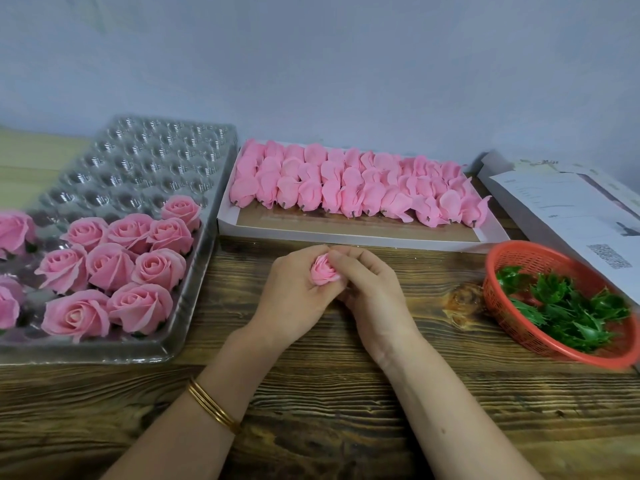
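Note:
A small pink rose bud sits between both hands at the middle of the wooden table. My left hand cups it from the left with curled fingers. My right hand pinches its right side with thumb and fingertips. The bud's lower part is hidden by my fingers. A gold bangle is on my left wrist.
A clear plastic cell tray at the left holds several finished pink roses. A white box behind my hands holds rows of closed pink buds. A red basket of green leaf pieces stands at the right, papers beyond it.

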Demonstrator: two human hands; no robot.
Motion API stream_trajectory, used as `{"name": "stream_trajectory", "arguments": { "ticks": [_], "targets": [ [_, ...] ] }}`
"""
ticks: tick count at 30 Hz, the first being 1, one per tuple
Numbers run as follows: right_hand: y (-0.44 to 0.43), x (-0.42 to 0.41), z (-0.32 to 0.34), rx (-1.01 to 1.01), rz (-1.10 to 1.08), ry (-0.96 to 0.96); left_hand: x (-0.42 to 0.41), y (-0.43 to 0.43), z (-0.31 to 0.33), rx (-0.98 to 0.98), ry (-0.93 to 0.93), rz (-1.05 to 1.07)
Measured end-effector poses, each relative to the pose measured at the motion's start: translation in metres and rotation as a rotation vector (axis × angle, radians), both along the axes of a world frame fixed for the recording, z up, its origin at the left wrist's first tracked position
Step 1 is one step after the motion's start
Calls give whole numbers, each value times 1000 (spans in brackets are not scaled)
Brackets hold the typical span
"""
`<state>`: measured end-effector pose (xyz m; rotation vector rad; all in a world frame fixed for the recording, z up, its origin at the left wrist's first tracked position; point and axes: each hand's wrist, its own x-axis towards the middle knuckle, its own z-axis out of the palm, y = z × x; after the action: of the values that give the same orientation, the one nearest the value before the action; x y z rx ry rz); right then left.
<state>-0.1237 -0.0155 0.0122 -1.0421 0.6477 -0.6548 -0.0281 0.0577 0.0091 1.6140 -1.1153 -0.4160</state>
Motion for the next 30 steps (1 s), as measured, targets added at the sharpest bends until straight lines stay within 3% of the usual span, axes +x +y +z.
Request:
{"name": "stream_trajectory", "arguments": {
  "ticks": [8, 20, 27, 30],
  "targets": [
    [0, -1, -2, 59, 88, -39, 0, -2, 0, 27, -45, 34],
    [1, 0, -3, -45, 72, 38, 0, -2, -2, 58, -37, 61],
    [1, 1, -3, -21, -36, -42, 0, -4, 4, -35, 253, 135],
    [0, 0, -3, -119, -40, 63, 0, -4, 9, -90, 405, 186]
  ]
}}
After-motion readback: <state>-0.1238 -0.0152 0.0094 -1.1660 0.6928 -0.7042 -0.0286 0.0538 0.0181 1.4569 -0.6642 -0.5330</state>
